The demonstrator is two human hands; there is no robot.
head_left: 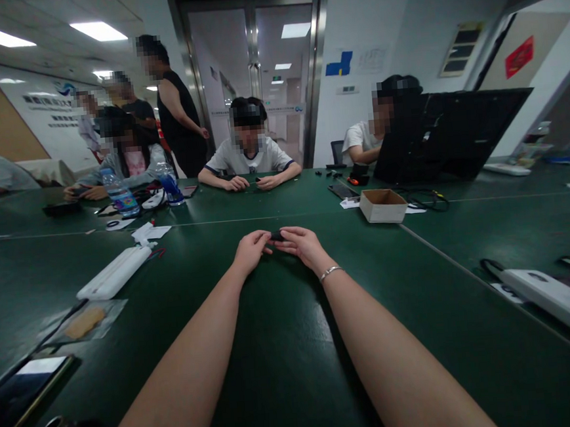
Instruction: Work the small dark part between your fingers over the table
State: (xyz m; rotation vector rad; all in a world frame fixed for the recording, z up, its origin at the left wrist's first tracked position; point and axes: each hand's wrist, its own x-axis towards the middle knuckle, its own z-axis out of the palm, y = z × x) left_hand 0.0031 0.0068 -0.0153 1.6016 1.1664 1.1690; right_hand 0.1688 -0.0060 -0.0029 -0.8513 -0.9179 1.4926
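Note:
Both my arms reach forward over the dark green table (285, 345). My left hand (251, 250) and my right hand (301, 245) meet at the middle, fingers curled together around a small dark object (277, 236) pinched between their fingertips. What the object is stays too small to name. A thin bracelet (330, 272) circles my right wrist.
A white power strip (115, 273) lies at my left, another (558, 297) at the right. A cardboard box (383, 206), water bottles (119, 193), a phone (27, 385), a plastic bag (83, 321) and a black monitor (451, 134) stand around. Several people sit or stand across the table.

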